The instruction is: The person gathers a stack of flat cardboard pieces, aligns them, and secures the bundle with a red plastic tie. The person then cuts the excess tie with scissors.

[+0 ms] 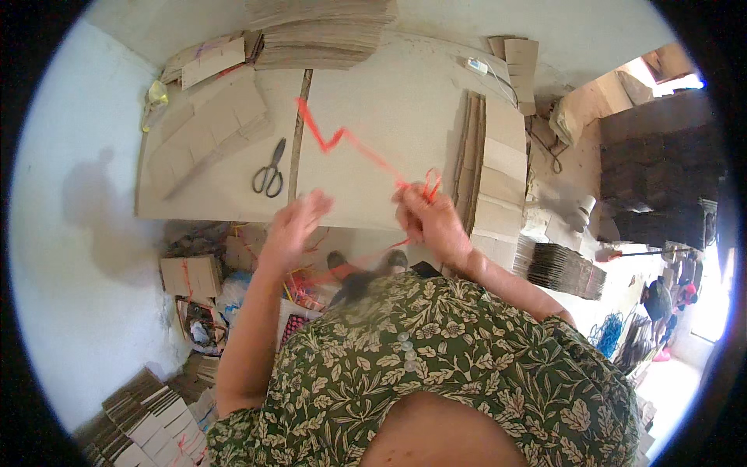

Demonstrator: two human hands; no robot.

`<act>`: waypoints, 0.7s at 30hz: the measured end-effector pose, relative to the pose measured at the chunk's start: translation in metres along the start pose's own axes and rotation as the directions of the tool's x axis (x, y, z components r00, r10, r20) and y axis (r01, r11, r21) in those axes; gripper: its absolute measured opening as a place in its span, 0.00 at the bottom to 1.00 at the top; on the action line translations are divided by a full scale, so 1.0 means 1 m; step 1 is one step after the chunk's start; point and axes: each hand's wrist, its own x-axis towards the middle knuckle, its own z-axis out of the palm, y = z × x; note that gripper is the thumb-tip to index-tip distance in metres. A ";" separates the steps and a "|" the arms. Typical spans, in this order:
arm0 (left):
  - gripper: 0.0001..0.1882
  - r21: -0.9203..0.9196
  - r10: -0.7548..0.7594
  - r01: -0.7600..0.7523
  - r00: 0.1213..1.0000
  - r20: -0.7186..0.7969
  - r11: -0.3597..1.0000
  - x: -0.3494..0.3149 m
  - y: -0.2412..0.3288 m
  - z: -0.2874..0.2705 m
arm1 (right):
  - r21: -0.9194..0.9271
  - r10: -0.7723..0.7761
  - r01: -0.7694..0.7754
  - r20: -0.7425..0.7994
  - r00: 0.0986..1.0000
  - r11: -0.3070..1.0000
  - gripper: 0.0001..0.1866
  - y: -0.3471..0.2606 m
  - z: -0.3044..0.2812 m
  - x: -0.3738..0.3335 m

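My right hand [428, 220] is closed on a red plastic ribbon [369, 156] above the front of the table, with a small loop standing up by the fingers. One length of the ribbon zigzags away to the far left over the board. Another blurred length trails below the hand toward the lower left, past the table edge. My left hand [302, 218] is raised over the front edge, blurred by motion. Its fingers look stretched out, and nothing shows in them. Black-handled scissors [270, 171] lie on the table just beyond my left hand.
Cardboard sheets cover the table [366, 101]. A cardboard stack [323, 39] stands at the back, cut pieces [206, 117] lie at left, and a pile of strips [502, 167] lies at right. Below left are a bundled box [191, 276] and tangled ribbons. More cardboard bundles [564, 270] stand at right.
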 end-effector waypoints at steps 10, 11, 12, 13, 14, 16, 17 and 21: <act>0.19 -0.445 0.135 -0.073 0.985 0.108 0.893 0.041 0.058 0.048 | 0.057 0.177 -0.187 0.152 0.973 0.981 0.12 0.033 0.009 -0.030; 0.17 -0.464 0.171 -0.066 0.968 0.186 0.883 0.041 0.053 0.045 | 0.060 0.236 -0.247 0.151 0.960 0.967 0.15 0.028 0.009 -0.031; 0.15 -0.360 0.163 -0.116 0.981 0.102 0.926 0.037 0.052 0.049 | 0.062 0.403 -0.417 0.168 0.900 0.907 0.16 0.022 0.003 -0.029; 0.13 -0.241 0.168 -0.159 0.986 0.018 0.957 0.029 0.056 0.055 | 0.068 0.551 -0.570 0.190 0.813 0.819 0.18 0.015 -0.002 -0.028; 0.11 -0.114 0.184 -0.191 0.981 -0.065 0.975 0.022 0.056 0.060 | 0.125 0.536 -0.558 0.170 0.827 0.820 0.19 0.006 -0.004 -0.027; 0.10 0.058 0.224 -0.218 0.964 -0.143 0.974 0.013 0.048 0.070 | 0.206 0.497 -0.515 0.134 0.857 0.832 0.20 -0.004 -0.003 -0.026; 0.09 0.145 0.249 -0.225 0.951 -0.182 0.964 0.009 0.041 0.076 | 0.233 0.473 -0.486 0.115 0.874 0.842 0.21 -0.004 -0.003 -0.024; 0.10 0.224 0.121 -0.131 0.991 0.056 0.966 -0.002 0.030 0.112 | 0.249 0.178 -0.178 0.021 0.984 0.952 0.21 0.069 0.003 -0.015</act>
